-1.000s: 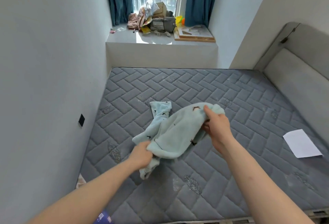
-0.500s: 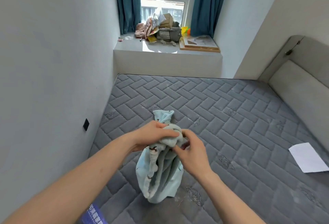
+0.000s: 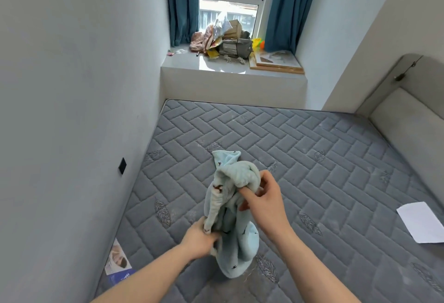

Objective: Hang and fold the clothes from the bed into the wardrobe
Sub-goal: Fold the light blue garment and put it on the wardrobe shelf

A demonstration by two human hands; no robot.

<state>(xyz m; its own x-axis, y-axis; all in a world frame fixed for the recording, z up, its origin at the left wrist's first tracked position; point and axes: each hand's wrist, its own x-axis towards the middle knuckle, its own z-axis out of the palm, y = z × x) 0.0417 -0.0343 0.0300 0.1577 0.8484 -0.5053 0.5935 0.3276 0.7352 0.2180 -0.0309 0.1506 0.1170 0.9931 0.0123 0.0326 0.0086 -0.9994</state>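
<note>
A light blue fleece garment (image 3: 230, 216) with small dark prints hangs bunched above the grey quilted mattress (image 3: 312, 158). My right hand (image 3: 263, 200) pinches its upper folds. My left hand (image 3: 200, 239) grips a lower edge of the fabric, below and left of the right hand. One end of the garment lies on the mattress behind my hands; the bottom loop droops near the mattress surface. No wardrobe is in view.
A white sheet of paper (image 3: 421, 222) lies on the mattress at the right. A padded headboard (image 3: 408, 120) runs along the right side. The windowsill (image 3: 230, 67) beyond the bed holds boxes and clutter. A leaflet (image 3: 117, 263) sits by the left wall.
The garment went from spread between both hands to gathered into a hanging bunch. My left hand slid down from the top folds to a lower edge, while my right hand kept the top.
</note>
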